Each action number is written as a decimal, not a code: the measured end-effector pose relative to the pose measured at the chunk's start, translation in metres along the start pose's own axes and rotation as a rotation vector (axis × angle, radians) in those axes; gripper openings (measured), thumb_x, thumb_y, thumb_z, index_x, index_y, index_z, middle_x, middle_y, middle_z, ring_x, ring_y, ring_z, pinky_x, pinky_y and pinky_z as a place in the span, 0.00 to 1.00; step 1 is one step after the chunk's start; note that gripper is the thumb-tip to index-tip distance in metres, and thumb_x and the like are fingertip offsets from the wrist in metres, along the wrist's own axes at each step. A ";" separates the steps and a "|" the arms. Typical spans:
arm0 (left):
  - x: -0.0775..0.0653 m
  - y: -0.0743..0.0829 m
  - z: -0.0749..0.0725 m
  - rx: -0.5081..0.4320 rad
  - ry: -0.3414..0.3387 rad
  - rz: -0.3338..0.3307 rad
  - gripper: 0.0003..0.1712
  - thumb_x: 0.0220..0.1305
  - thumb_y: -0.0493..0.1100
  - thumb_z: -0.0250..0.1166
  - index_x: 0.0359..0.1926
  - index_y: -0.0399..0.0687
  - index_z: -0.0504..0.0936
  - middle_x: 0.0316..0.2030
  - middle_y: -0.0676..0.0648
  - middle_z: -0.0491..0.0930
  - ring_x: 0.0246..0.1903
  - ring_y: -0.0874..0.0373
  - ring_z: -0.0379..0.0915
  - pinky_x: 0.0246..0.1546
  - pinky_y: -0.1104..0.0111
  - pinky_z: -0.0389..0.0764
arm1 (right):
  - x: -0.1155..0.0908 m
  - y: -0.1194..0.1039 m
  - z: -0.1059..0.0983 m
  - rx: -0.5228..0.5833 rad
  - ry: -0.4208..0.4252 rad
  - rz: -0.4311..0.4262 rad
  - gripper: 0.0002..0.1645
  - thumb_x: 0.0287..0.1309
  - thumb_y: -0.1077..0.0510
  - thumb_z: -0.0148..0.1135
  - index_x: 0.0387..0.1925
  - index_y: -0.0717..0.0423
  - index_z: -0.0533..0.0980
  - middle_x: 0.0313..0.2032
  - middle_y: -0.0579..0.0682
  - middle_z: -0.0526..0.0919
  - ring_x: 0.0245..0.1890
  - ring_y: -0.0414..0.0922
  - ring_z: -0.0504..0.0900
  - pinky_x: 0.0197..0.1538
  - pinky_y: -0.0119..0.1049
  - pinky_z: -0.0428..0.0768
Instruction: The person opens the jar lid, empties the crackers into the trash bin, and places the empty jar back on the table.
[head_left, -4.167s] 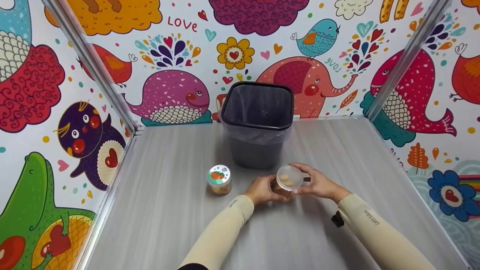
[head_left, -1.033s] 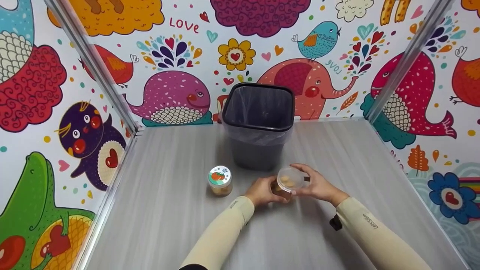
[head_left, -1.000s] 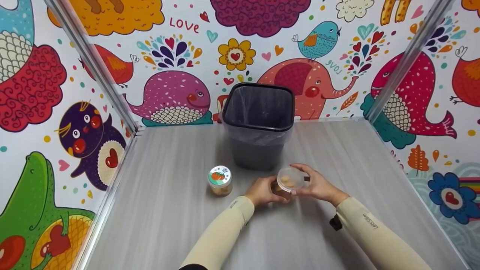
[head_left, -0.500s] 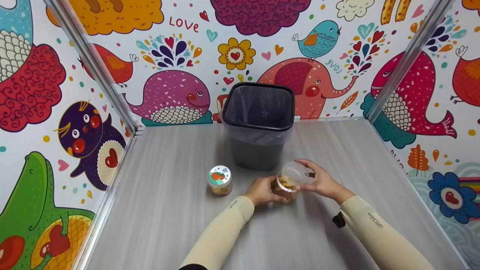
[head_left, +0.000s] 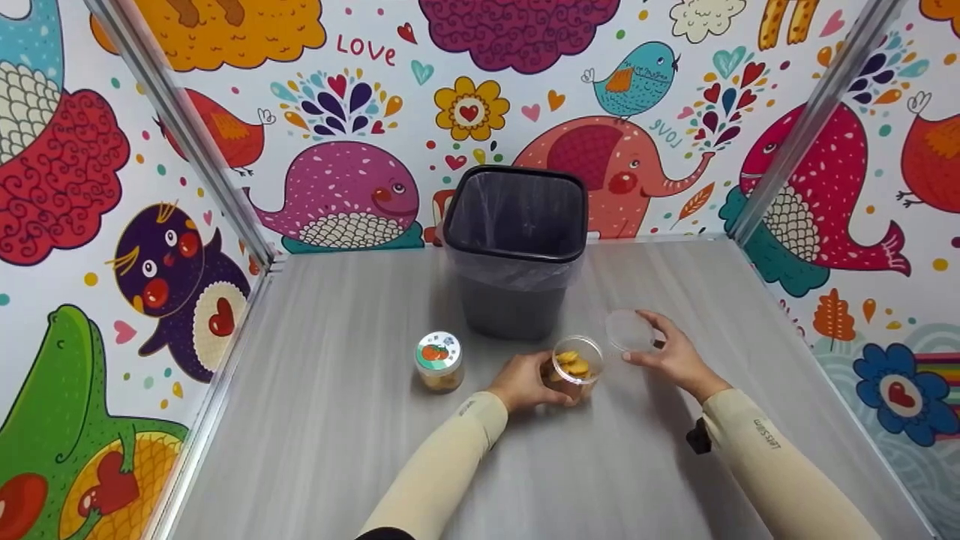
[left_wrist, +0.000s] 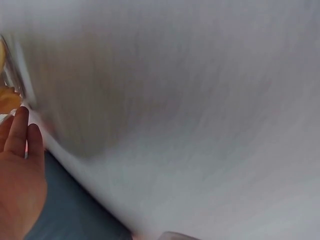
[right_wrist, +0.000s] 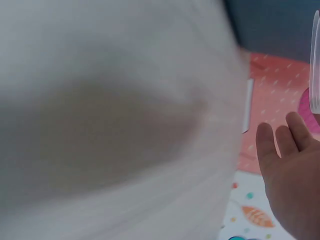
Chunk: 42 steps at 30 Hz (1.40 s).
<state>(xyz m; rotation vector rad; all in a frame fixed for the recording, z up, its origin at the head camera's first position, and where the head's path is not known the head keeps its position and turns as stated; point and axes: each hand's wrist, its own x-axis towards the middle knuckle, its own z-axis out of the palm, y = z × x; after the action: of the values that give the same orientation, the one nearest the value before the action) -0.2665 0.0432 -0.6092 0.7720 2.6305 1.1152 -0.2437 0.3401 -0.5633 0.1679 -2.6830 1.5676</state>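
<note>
Uncapped clear round plastic jar [head_left: 589, 384], yellow snack pieces [head_left: 574, 365] inside, gripped by left hand [head_left: 524, 383]; translucent round plastic lid [head_left: 627, 331] pinched by right hand [head_left: 676, 360]. Capped clear cylindrical jar [head_left: 440, 362], yellowish contents [head_left: 442, 382], left of left hand. Dark-grey square bin [head_left: 511, 304], bag-lined, behind.

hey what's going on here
A person's left hand grips a clear jar, which stands open with yellow pieces inside. The right hand holds a clear lid off to the jar's right. A second jar, with its decorated lid on, stands to the left on the table. A lined bin stands behind the jars.
</note>
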 end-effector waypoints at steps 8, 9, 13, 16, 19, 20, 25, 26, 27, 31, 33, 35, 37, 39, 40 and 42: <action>-0.001 0.001 0.000 -0.014 0.004 0.001 0.43 0.39 0.57 0.84 0.58 0.49 0.81 0.44 0.58 0.84 0.41 0.66 0.76 0.48 0.70 0.76 | -0.008 0.026 0.001 -0.182 0.036 0.072 0.56 0.44 0.50 0.81 0.69 0.66 0.63 0.67 0.71 0.61 0.67 0.66 0.57 0.66 0.63 0.58; -0.001 0.001 0.000 -0.019 0.004 0.000 0.43 0.39 0.57 0.84 0.58 0.49 0.81 0.44 0.59 0.84 0.41 0.67 0.76 0.48 0.70 0.76 | -0.009 0.028 0.001 -0.201 0.039 0.078 0.56 0.44 0.50 0.82 0.69 0.65 0.63 0.67 0.70 0.61 0.67 0.66 0.58 0.66 0.63 0.58; -0.001 0.001 0.000 -0.031 0.003 -0.002 0.44 0.39 0.57 0.84 0.59 0.48 0.81 0.44 0.59 0.84 0.41 0.68 0.76 0.48 0.71 0.76 | -0.011 0.033 0.003 -0.231 0.043 0.079 0.55 0.44 0.49 0.82 0.68 0.67 0.64 0.66 0.72 0.62 0.65 0.67 0.60 0.64 0.62 0.62; -0.001 0.001 0.000 -0.029 -0.001 -0.005 0.44 0.40 0.57 0.84 0.60 0.49 0.80 0.44 0.59 0.84 0.42 0.69 0.76 0.48 0.71 0.75 | -0.012 0.037 0.004 -0.237 0.039 0.077 0.55 0.44 0.50 0.82 0.67 0.69 0.64 0.65 0.73 0.62 0.64 0.68 0.61 0.63 0.61 0.65; -0.001 0.001 -0.001 -0.028 -0.001 -0.008 0.44 0.40 0.57 0.83 0.60 0.49 0.80 0.44 0.60 0.84 0.42 0.68 0.76 0.48 0.71 0.75 | -0.012 0.042 0.004 -0.269 0.031 0.069 0.55 0.44 0.48 0.81 0.67 0.69 0.64 0.65 0.73 0.62 0.65 0.68 0.59 0.65 0.62 0.61; -0.001 0.001 -0.001 -0.027 -0.001 -0.008 0.44 0.40 0.57 0.83 0.60 0.49 0.80 0.44 0.60 0.84 0.42 0.68 0.76 0.48 0.71 0.75 | -0.012 0.043 0.004 -0.282 0.030 0.066 0.54 0.44 0.48 0.81 0.67 0.69 0.64 0.65 0.73 0.62 0.65 0.68 0.59 0.65 0.62 0.59; -0.001 0.001 0.000 -0.023 -0.003 -0.005 0.45 0.39 0.58 0.83 0.60 0.49 0.80 0.44 0.60 0.84 0.41 0.68 0.76 0.48 0.71 0.75 | -0.013 0.049 0.006 -0.355 0.015 0.046 0.53 0.43 0.47 0.81 0.65 0.68 0.67 0.65 0.72 0.63 0.66 0.70 0.58 0.65 0.64 0.56; -0.001 0.001 0.000 -0.024 -0.003 -0.004 0.45 0.39 0.58 0.83 0.60 0.49 0.80 0.44 0.60 0.84 0.41 0.69 0.76 0.48 0.71 0.75 | -0.013 0.050 0.007 -0.366 0.012 0.046 0.53 0.42 0.47 0.82 0.65 0.68 0.67 0.65 0.72 0.63 0.66 0.70 0.58 0.65 0.65 0.56; -0.001 0.001 0.000 -0.028 -0.005 -0.004 0.44 0.39 0.58 0.83 0.60 0.49 0.80 0.44 0.60 0.84 0.41 0.68 0.76 0.48 0.71 0.75 | -0.014 0.051 0.007 -0.379 0.006 0.044 0.53 0.42 0.46 0.82 0.65 0.68 0.67 0.65 0.72 0.63 0.66 0.70 0.57 0.65 0.65 0.56; -0.001 0.001 0.000 -0.035 -0.004 -0.001 0.44 0.39 0.57 0.83 0.60 0.49 0.81 0.44 0.60 0.84 0.41 0.68 0.76 0.48 0.71 0.75 | -0.015 0.051 0.008 -0.427 -0.009 0.058 0.54 0.41 0.45 0.82 0.64 0.67 0.68 0.66 0.73 0.61 0.66 0.71 0.56 0.65 0.67 0.56; -0.001 0.000 0.000 -0.032 -0.001 0.001 0.44 0.39 0.57 0.83 0.59 0.49 0.81 0.44 0.60 0.84 0.42 0.68 0.76 0.49 0.71 0.75 | -0.016 0.051 0.008 -0.451 -0.011 0.059 0.54 0.40 0.45 0.82 0.64 0.67 0.68 0.66 0.74 0.61 0.66 0.72 0.56 0.65 0.67 0.56; -0.001 0.000 0.000 -0.023 0.000 0.003 0.44 0.39 0.58 0.83 0.59 0.50 0.81 0.44 0.59 0.84 0.42 0.68 0.76 0.49 0.71 0.75 | -0.017 0.052 0.009 -0.467 -0.008 0.062 0.54 0.39 0.45 0.82 0.64 0.67 0.69 0.66 0.73 0.61 0.66 0.72 0.56 0.65 0.67 0.56; -0.001 0.001 0.000 -0.015 0.001 0.005 0.44 0.39 0.58 0.83 0.59 0.50 0.81 0.44 0.59 0.84 0.42 0.68 0.76 0.49 0.71 0.75 | -0.018 0.053 0.010 -0.478 -0.007 0.060 0.54 0.39 0.45 0.82 0.64 0.67 0.69 0.66 0.73 0.61 0.66 0.72 0.56 0.65 0.66 0.56; -0.001 0.001 -0.001 -0.011 0.000 0.006 0.45 0.38 0.59 0.83 0.59 0.50 0.81 0.45 0.59 0.84 0.43 0.67 0.76 0.49 0.71 0.75 | -0.018 0.053 0.010 -0.488 -0.008 0.059 0.54 0.39 0.45 0.82 0.64 0.67 0.69 0.67 0.73 0.61 0.66 0.72 0.56 0.65 0.66 0.56; -0.001 0.001 -0.001 -0.010 0.000 0.007 0.45 0.38 0.59 0.83 0.59 0.50 0.81 0.46 0.58 0.83 0.43 0.67 0.76 0.50 0.70 0.75 | -0.018 0.053 0.010 -0.488 -0.007 0.058 0.54 0.39 0.45 0.81 0.64 0.68 0.69 0.67 0.73 0.61 0.66 0.72 0.56 0.65 0.66 0.56; -0.002 0.001 -0.001 -0.009 0.000 0.005 0.46 0.38 0.60 0.83 0.59 0.49 0.80 0.47 0.58 0.83 0.45 0.66 0.76 0.51 0.70 0.75 | -0.019 0.053 0.010 -0.493 -0.009 0.054 0.55 0.39 0.45 0.81 0.65 0.68 0.69 0.67 0.73 0.60 0.66 0.72 0.56 0.65 0.66 0.56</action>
<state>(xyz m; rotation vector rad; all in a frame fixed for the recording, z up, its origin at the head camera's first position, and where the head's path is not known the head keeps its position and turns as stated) -0.2651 0.0425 -0.6074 0.7779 2.6232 1.1269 -0.2304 0.3586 -0.6154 0.0868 -2.9963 0.8683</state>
